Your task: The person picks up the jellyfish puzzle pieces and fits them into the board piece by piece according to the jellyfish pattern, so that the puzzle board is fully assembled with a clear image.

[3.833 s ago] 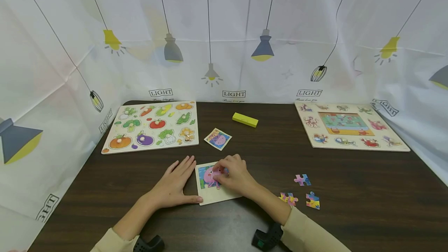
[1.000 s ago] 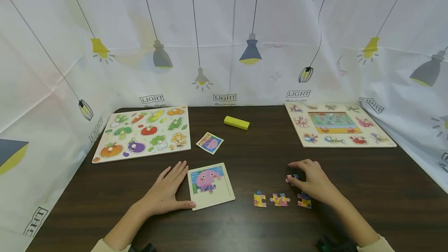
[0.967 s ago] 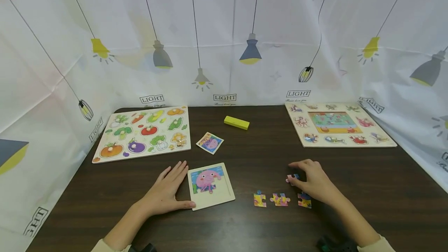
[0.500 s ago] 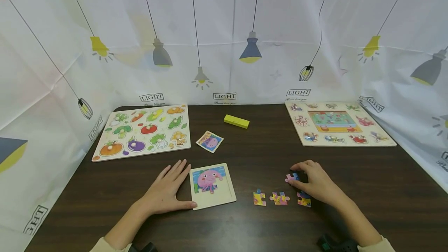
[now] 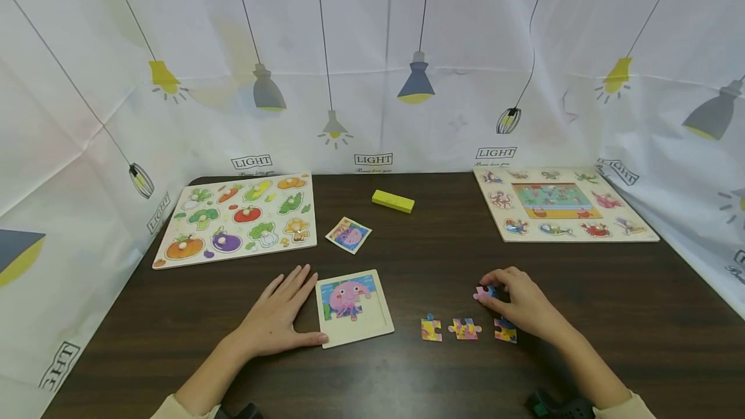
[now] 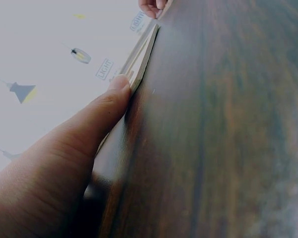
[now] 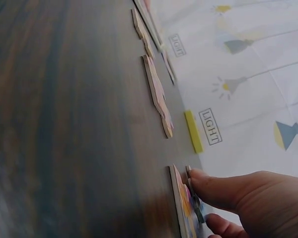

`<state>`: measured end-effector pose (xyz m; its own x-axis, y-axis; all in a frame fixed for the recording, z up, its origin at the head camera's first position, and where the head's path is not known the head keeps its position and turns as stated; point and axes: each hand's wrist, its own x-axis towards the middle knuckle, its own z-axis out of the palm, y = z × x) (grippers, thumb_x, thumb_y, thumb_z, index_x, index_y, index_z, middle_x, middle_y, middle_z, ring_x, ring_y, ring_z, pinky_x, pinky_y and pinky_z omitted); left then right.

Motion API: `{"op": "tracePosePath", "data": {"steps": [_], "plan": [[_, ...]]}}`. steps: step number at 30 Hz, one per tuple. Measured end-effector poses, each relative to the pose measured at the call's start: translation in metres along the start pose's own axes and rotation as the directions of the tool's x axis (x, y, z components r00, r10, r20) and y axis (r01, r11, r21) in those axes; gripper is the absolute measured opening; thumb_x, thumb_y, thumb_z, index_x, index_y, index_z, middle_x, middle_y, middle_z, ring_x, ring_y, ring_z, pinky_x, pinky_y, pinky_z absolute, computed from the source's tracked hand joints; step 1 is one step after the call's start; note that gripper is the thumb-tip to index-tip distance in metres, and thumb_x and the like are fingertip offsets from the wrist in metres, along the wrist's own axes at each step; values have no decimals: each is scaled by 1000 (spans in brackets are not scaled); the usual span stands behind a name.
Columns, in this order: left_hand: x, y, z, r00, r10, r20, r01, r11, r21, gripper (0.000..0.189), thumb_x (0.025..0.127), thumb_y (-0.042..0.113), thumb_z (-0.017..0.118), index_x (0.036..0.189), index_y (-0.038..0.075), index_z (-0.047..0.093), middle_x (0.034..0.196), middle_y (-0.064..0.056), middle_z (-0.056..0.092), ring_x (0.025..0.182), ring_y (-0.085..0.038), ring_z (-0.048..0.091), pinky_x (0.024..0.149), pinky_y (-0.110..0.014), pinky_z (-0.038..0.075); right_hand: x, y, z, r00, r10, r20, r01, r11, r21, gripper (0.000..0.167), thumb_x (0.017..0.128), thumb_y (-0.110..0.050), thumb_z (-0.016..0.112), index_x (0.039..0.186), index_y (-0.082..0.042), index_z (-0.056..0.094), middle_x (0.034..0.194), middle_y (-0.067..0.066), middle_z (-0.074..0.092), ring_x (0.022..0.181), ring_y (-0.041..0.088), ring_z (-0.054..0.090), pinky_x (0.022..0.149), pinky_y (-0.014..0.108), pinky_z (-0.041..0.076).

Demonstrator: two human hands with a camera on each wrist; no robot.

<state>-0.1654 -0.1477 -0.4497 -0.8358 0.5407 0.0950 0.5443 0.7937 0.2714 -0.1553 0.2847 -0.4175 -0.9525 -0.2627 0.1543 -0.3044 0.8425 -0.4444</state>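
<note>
In the head view, my left hand (image 5: 273, 319) lies flat with fingers spread on the table at the left edge of a small wooden puzzle board (image 5: 367, 335). Its thumb touches the board's lower left corner, as the left wrist view also shows at the board's edge (image 6: 144, 64). A pink octopus picture (image 5: 346, 299) partly fills the board; bare wood shows at its right and bottom. My right hand (image 5: 524, 302) pinches a pink and blue jigsaw piece (image 5: 482, 293) between thumb and fingers. A yellow and blue jigsaw piece (image 5: 506, 331) lies partly under that hand.
Two more jigsaw pieces, one yellow (image 5: 431, 329) and one yellow-pink (image 5: 465, 329), lie between board and right hand. Behind are a square picture card (image 5: 348, 235), a yellow block (image 5: 393, 201), a vegetable puzzle (image 5: 238, 218) and a sea-animal puzzle (image 5: 564, 205). A printed curtain (image 5: 372, 31) borders the table.
My right hand has gone from the octopus picture rightward to the loose pieces, where its fingers have closed on the pink and blue one. My left hand stays at the board's edge.
</note>
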Motion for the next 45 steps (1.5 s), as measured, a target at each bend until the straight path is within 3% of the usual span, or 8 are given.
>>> {"op": "tracePosePath", "data": {"steps": [11,16,22,32,45], "plan": [[0,0,0,1000,16,-15,-16,1000,4,104,72,78,45,147,10,22,152,-9,15,139,-24,11,108,-48,10,-1,0,2,999,30,-27,-30,999,22,19,79,-16,72,95,-10,63,93,6,52,84,22,47,72,40,42],[0,-1,-1,1000,23,-15,-23,1000,7,103,72,78,45,146,10,22,152,-10,15,138,-25,11,108,-49,11,0,-1,3,999,14,-51,-13,1000,28,19,79,-17,73,92,-12,60,82,1,49,71,15,44,60,29,38],[0,-1,-1,1000,26,-7,-26,1000,2,103,73,78,44,147,10,21,152,-10,14,139,-25,10,108,-49,11,0,-2,2,1000,17,-24,-15,997,80,14,84,-17,67,92,-12,57,65,-5,46,54,7,40,47,22,35],[-1,-1,0,1000,27,-7,-27,1000,3,102,74,77,44,147,10,22,152,-10,14,139,-25,10,108,-49,11,4,-6,-4,1000,29,-9,-28,988,150,14,87,-7,62,99,-14,60,90,-2,61,71,13,52,63,25,46],[0,-1,1,999,26,-21,-26,1000,0,102,73,77,46,146,10,23,152,-10,16,138,-25,12,107,-48,11,15,-28,-9,998,-58,-32,64,973,223,17,88,-6,61,103,-12,60,90,-2,61,66,10,50,56,23,44]]}}
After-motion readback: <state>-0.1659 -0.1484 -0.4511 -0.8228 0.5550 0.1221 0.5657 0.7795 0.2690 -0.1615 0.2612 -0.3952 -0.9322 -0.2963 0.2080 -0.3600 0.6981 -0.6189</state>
